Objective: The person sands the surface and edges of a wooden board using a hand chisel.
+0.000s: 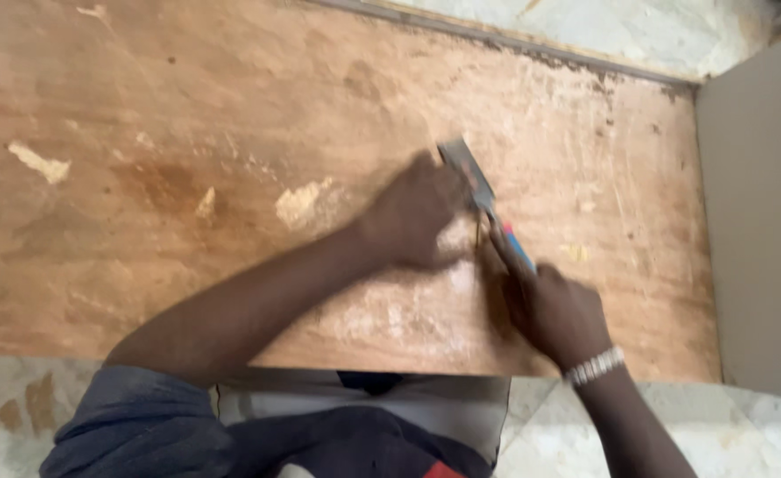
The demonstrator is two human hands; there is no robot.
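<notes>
1. While the camera looks straight down, a large brown wooden board (pixel 187 159) fills most of the view, and both hands meet on its right half.
2. The right hand (pixel 554 310) is closed around the handle of a scraper (pixel 483 199); a part of the handle, blue and pink, shows above the fingers.
3. The flat metal blade of the scraper points up and to the left, and its grey end lies on the board just above the left hand.
4. The left hand (pixel 413 221) lies over the middle of the blade with the fingers bent down on it. Whether they grip the blade or only press on it, I cannot tell.
5. The two hands are just beside each other, with the tool running between them.
6. A pale beaded bracelet (pixel 595 366) sits on the right wrist.
7. The board carries several pale patches (pixel 302 204) where the surface is chipped, and whitish dust near the hands.
8. A grey panel (pixel 758 221) stands at the right edge of the board.
9. Light stone floor (pixel 638 26) shows beyond the far edge and below the near edge.
</notes>
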